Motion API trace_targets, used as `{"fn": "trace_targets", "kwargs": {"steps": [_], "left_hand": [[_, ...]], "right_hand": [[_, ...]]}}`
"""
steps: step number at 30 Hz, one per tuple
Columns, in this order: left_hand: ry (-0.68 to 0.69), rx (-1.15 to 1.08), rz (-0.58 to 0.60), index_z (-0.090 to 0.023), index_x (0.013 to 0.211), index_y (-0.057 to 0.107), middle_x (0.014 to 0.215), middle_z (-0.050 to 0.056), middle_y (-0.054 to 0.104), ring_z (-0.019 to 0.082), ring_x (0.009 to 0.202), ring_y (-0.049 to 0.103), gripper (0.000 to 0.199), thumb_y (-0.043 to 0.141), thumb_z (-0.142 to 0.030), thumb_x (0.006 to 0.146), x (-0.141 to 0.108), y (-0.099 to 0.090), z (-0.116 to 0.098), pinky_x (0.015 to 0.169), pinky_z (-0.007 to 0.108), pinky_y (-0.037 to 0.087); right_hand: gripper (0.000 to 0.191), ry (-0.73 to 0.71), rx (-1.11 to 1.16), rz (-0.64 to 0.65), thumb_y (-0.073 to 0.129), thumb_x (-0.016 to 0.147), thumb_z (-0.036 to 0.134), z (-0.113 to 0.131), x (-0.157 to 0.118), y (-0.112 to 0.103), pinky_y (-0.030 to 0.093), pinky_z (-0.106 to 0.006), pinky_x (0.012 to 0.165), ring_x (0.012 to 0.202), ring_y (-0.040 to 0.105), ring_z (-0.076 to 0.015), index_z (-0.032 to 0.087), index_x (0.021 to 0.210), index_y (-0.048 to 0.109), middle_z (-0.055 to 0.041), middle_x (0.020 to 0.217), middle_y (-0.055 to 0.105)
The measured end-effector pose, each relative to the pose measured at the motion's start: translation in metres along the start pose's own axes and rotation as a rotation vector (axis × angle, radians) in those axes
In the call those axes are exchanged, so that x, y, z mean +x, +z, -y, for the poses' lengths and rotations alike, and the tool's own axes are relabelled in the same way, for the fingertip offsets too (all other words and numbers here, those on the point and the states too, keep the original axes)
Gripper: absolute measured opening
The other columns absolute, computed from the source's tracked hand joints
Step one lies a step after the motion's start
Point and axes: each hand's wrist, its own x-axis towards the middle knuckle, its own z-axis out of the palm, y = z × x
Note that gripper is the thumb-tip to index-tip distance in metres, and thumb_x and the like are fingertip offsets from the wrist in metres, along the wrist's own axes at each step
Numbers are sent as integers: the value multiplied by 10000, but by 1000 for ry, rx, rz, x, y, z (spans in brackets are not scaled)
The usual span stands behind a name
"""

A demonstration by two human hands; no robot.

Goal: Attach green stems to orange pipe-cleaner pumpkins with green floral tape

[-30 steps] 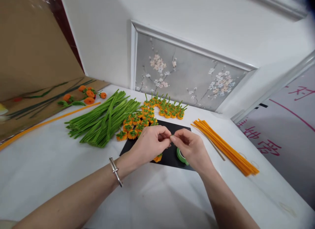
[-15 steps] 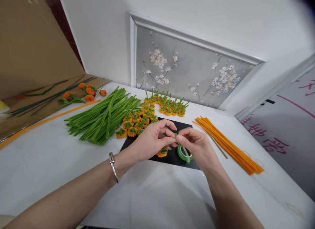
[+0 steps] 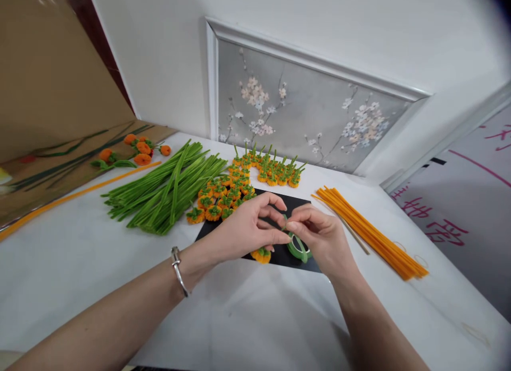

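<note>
My right hand [image 3: 319, 235] pinches the end of a thin green tape strip, which runs down to the green tape roll [image 3: 299, 248] on the black mat [image 3: 299, 200]. Beside it my left hand [image 3: 255, 227], thumb and fingers apart, curves around the strip near the right fingertips; whether it touches the strip is hard to tell. An orange flower piece with a green top [image 3: 261, 255] shows just below my left fingers. More orange and green flower pieces [image 3: 213, 212] cluster on and behind the mat's left part.
A pile of green stems [image 3: 167, 190] lies at the left, with orange flowers [image 3: 142, 159] beyond it. Orange stems [image 3: 371, 232] and a thin stick lie at the right. A framed floral panel [image 3: 311, 105] is on the wall behind the white table [image 3: 239, 312].
My left thumb and fingers have spread apart, and the gap between them is wider. The right hand still pinches the tape. The view has shifted slightly.
</note>
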Motion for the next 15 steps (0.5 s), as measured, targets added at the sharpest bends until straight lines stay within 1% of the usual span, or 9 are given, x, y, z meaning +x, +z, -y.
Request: {"fn": "trace_targets", "kwargs": {"steps": [2,3,5,8,12,15], "left_hand": [[-3,44,-38,-183,929,496,726,-20,646,134,592,667,350,743,-144,684,0,-1,1,469,191,514],[-5,46,-34,-181,924,498,699,-20,645,144,598,675,327,736,-158,700,0,-1,2,458,184,508],[-17,4,27,-182,952,498,681,-13,654,169,635,700,311,720,-190,734,0,-3,4,451,175,502],[-73,-121,150,-196,1022,487,706,-18,664,176,674,720,361,723,-198,749,-2,-6,4,446,148,485],[-165,-286,282,-211,1063,461,710,-31,667,149,647,718,400,717,-161,760,-5,-7,3,401,103,430],[-213,-377,336,-204,1056,447,712,-23,676,136,612,710,392,715,-175,771,-5,-8,2,378,95,409]], "right_hand": [[51,-27,-60,6,722,739,209,1,-1,1,428,-244,555,634,538,-114,214,692,703,3,720,608],[49,-27,-69,23,720,746,207,1,-1,1,428,-244,559,642,542,-116,217,700,709,0,726,613],[47,-26,-50,64,712,766,208,0,-3,-1,436,-242,563,661,557,-120,225,723,722,-6,744,622],[59,-55,24,145,706,785,199,-1,-4,-6,460,-239,575,705,587,-129,241,761,739,-16,791,640],[99,-166,44,218,701,793,159,2,-5,-11,498,-255,661,763,599,-138,251,783,734,-11,797,654],[124,-280,-38,225,656,824,131,7,-4,-11,504,-277,737,764,590,-134,242,798,705,-4,786,646]]}}
